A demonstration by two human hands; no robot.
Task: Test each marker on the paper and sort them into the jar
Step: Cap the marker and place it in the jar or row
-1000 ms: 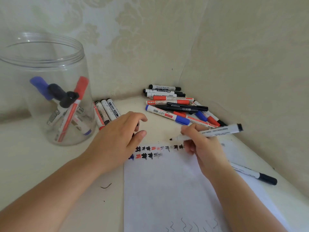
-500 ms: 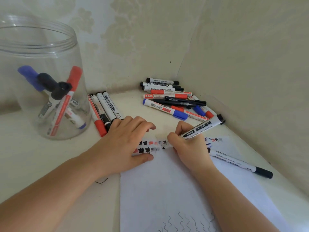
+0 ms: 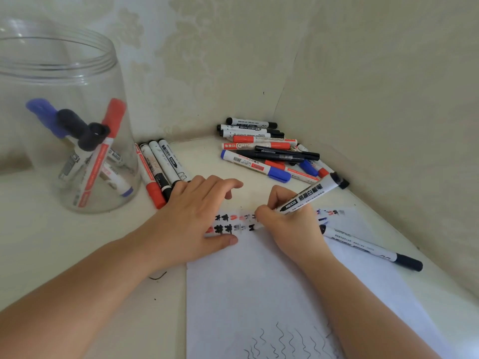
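Gripping a marker (image 3: 308,196) labelled "M6103", right hand (image 3: 290,224) writes on paper (image 3: 259,286); left hand (image 3: 197,216) presses flat.

A white-barrelled marker (image 3: 308,196) with black print and a black end is tilted, its tip down on the white paper (image 3: 259,294), which lies flat and carries rows of black, red and blue test marks near its far edge and wavy lines near its close edge. A clear jar (image 3: 64,120) stands upright and open, with red, blue and black capped markers leaning inside. A loose pile of markers (image 3: 269,154) lies in the corner; a row of four (image 3: 158,167) lies just beside the jar; one black-capped marker (image 3: 370,248) rests across the paper's right edge.
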